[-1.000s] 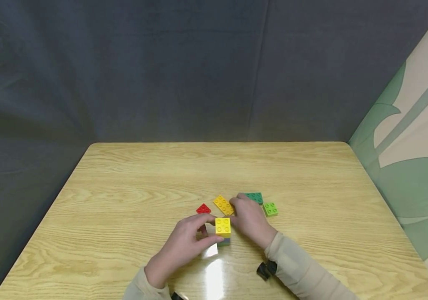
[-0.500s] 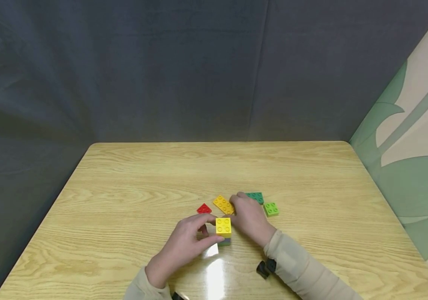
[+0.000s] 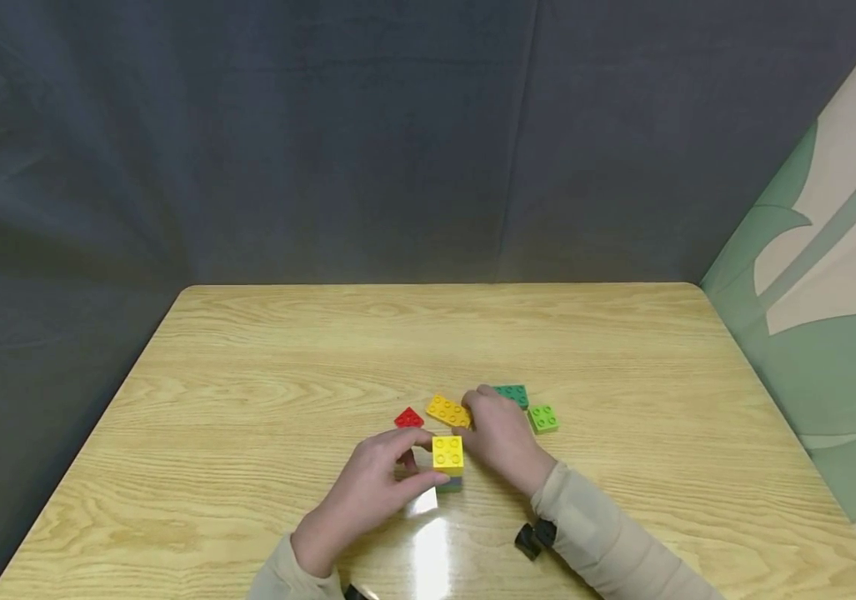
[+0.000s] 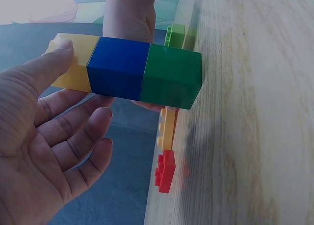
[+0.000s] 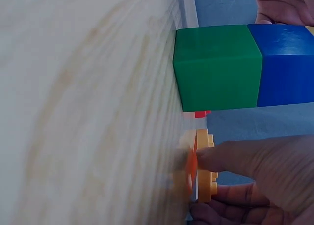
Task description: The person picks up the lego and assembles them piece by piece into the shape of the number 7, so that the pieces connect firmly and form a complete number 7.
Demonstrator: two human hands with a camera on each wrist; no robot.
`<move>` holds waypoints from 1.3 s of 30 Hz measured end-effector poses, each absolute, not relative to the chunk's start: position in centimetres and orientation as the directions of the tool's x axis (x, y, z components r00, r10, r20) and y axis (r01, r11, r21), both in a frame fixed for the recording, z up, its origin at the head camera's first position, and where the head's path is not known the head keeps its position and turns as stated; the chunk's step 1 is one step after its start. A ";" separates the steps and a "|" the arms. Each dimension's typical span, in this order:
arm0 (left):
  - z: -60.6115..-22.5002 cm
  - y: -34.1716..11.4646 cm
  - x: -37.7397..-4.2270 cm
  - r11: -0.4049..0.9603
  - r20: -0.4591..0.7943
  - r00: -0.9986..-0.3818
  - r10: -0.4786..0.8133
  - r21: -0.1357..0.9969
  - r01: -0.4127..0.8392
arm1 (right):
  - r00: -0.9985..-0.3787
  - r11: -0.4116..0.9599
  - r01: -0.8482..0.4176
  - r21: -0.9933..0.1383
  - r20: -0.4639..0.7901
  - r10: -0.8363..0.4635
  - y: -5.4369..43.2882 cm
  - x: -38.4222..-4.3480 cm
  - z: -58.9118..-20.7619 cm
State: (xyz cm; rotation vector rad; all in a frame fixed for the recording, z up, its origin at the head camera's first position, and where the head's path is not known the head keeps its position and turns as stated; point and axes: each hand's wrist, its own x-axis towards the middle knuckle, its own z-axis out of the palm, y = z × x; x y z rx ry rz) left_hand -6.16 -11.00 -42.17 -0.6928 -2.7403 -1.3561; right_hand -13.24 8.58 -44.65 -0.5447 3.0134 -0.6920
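My left hand (image 3: 377, 479) pinches the yellow top brick (image 4: 78, 63) of a small tower between thumb and index finger. Below the yellow one come a blue brick (image 4: 120, 68) and a green brick (image 4: 171, 75), which stands at the table surface. Just behind the tower, my right hand (image 3: 504, 437) has its thumb on one side of a flat orange-yellow brick (image 5: 203, 173) and its fingers on the other. That flat brick lies studs up, with one edge tipped slightly off the wood. The head view hides its right end behind the right hand.
A red triangular brick (image 3: 408, 418) lies left of the flat one. Beyond the right hand are a dark green brick (image 3: 513, 395), partly covered, and a light green brick (image 3: 543, 418). The wooden table (image 3: 247, 375) ends at a dark curtain (image 3: 352, 150).
The flat orange-yellow brick has turned a little under the right hand's fingers, its left end swinging nearer. The left hand and tower have stayed in place.
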 end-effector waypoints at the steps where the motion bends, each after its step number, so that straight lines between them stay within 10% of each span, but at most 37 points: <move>1: -42.2 -11.0 -6.2 0.527 0.197 -0.902 0.384 0.755 0.390 | -0.941 0.843 -0.328 -0.426 0.072 -0.330 8.6 -13.2 -44.6; 39: -42.2 -11.1 -6.2 0.534 0.181 -0.903 0.389 0.755 0.381 | -0.907 0.652 -0.420 -0.631 0.269 -0.324 12.9 -10.8 -41.0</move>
